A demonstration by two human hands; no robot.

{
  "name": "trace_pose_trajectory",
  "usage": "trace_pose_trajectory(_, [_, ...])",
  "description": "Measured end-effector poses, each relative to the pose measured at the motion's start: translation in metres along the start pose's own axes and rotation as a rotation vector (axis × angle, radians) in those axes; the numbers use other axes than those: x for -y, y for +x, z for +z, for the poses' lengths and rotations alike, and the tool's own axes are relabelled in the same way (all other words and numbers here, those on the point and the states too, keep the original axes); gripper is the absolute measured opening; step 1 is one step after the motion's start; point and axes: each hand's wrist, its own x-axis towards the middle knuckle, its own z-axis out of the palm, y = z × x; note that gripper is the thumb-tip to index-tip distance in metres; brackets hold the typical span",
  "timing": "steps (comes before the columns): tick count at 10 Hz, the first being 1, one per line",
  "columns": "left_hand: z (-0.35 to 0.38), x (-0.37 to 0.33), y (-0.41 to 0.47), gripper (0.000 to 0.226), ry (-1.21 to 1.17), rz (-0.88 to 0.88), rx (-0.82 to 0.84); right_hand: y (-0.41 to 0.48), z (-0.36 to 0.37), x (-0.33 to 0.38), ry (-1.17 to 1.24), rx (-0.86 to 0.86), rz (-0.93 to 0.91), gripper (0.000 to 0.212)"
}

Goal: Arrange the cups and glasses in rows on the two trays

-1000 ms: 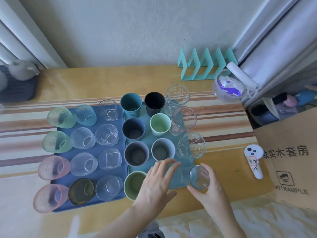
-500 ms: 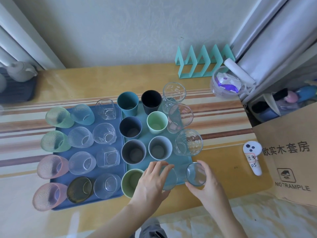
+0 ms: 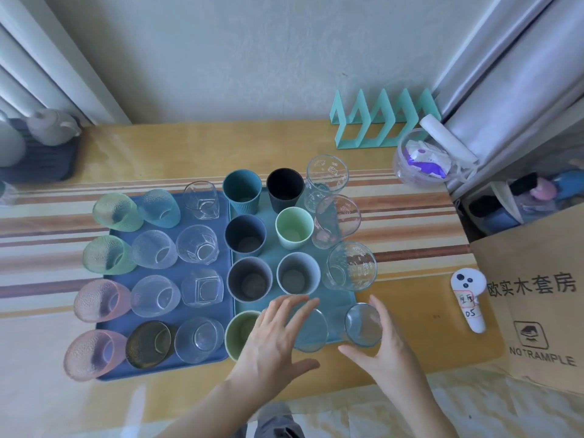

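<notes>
Right now the right hand (image 3: 384,349) is cupping a small clear glass tumbler (image 3: 362,324), fingers curled round its far side and thumb reaching under its near side, at the near right corner of the teal rectangular tray (image 3: 343,300). The left hand (image 3: 275,338) is hovering flat with fingers spread wide, gripping nothing, partly covering an olive-green cup (image 3: 240,331) and a second clear glass (image 3: 311,330) in that same near row.

Behind them on the teal tray, matte cups in grey, dark blue, mint, teal and black are standing upright in two columns, and three tall clear printed glasses (image 3: 336,221) are lining its right edge. Just beside it on the left, the dark blue rectangular tray (image 3: 222,311) is carrying rows of textured glasses in green, pink, clear, pale blue and one dark amber.

Both trays are sitting on a glossy yellow wooden tabletop with brown and cream stripes (image 3: 410,257). Farther out, a mint zigzag rack (image 3: 384,121) is standing by the pale wall, a clear bowl of wrappers (image 3: 423,161) beside it, a brown cardboard box (image 3: 537,308) at the right, and a grey teapot (image 3: 52,129) far left.
</notes>
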Motion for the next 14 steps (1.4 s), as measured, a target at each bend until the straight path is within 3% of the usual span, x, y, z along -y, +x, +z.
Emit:
trace_pose_trajectory(2, [-0.049,0.047,-0.026,0.075,-0.028,-0.148,-0.178,-0.003,-0.016,0.015,-0.035,-0.165,-0.217,0.090])
trace_pose_trajectory(4, [-0.041,0.073,-0.071,0.100,0.091,-0.314,-0.010,-0.006,0.016,0.042,-0.261,-0.091,-0.434,0.087])
trace_pose_trajectory(8, [-0.002,0.051,-0.062,0.095,0.074,-0.407,-0.065,-0.003,0.046,0.043,-0.445,-0.088,-0.400,0.080])
trace_pose_trajectory(12, [0.007,0.055,-0.064,0.089,0.023,-0.397,-0.138,0.001,0.048,0.042,-0.433,-0.129,-0.407,0.074])
trace_pose_trajectory(14, [0.007,0.056,-0.066,0.100,-0.074,-0.417,-0.134,0.001,0.045,0.043,-0.314,-0.144,-0.381,0.082])
